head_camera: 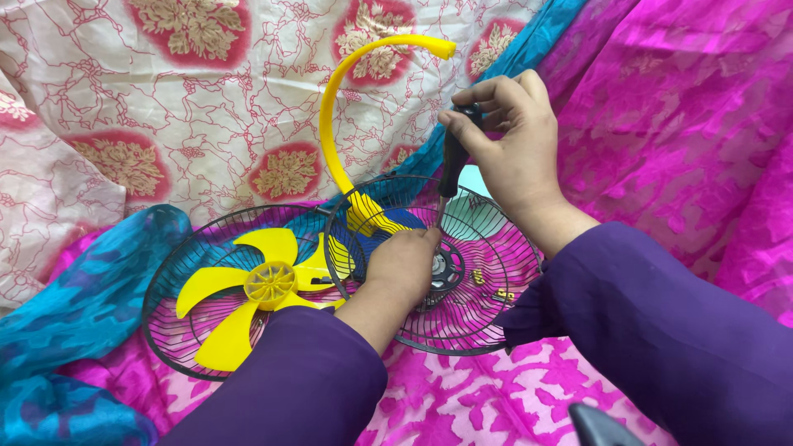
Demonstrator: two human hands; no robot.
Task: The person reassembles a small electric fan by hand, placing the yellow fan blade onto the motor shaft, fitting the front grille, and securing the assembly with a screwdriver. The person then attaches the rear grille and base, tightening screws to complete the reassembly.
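My right hand (516,144) grips the black handle of a screwdriver (453,161) held upright, its tip pointing down at the centre hub (448,266) of a black wire fan guard (487,318). My left hand (402,264) is closed and rests on that guard beside the hub, steadying it. A second black wire guard (178,330) lies to the left with a yellow fan blade (260,289) lying in it. A curved yellow plastic strip (339,116) arches up behind the guards.
Everything lies on pink patterned cloth (479,396), with cream floral fabric (165,99) behind and blue fabric (74,322) at the left. Small yellowish screws (491,285) sit on the right guard's wires. A dark object (603,425) pokes in at the bottom edge.
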